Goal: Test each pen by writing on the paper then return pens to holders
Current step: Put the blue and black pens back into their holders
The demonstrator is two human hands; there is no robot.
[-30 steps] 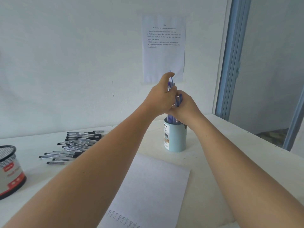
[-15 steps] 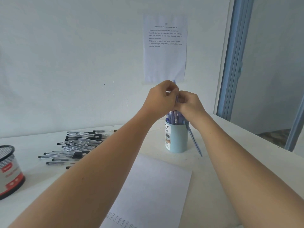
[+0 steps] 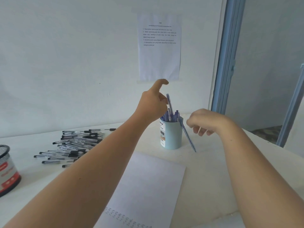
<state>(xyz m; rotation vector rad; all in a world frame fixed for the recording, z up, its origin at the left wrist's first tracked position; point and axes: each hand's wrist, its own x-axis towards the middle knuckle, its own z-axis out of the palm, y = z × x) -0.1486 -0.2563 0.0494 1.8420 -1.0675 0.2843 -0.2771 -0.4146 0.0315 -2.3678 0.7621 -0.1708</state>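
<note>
A light blue pen holder (image 3: 171, 137) stands on the white table, filled with several blue pens (image 3: 174, 115). My left hand (image 3: 153, 105) is above its left rim, index finger raised, the other fingers pinching one blue pen (image 3: 169, 102) that sticks up higher than the rest. My right hand (image 3: 204, 123) hovers to the right of the holder, fingers loosely curled, holding nothing. Another blue pen (image 3: 189, 138) leans against the holder's outer right side with its tip on the table. The test paper (image 3: 148, 186) lies in front, with rows of scribbles near its bottom edge.
A pile of several black-capped clear pens (image 3: 74, 143) lies on the table at the left. A black mesh holder with a red label (image 3: 8, 171) stands at the far left edge. A printed sheet (image 3: 159, 46) hangs on the wall; a blue door frame (image 3: 227, 55) is at right.
My hands were together above the holder; now they have parted. The right hand has moved right and down, empty. One blue pen slid outside and leans on the holder.
</note>
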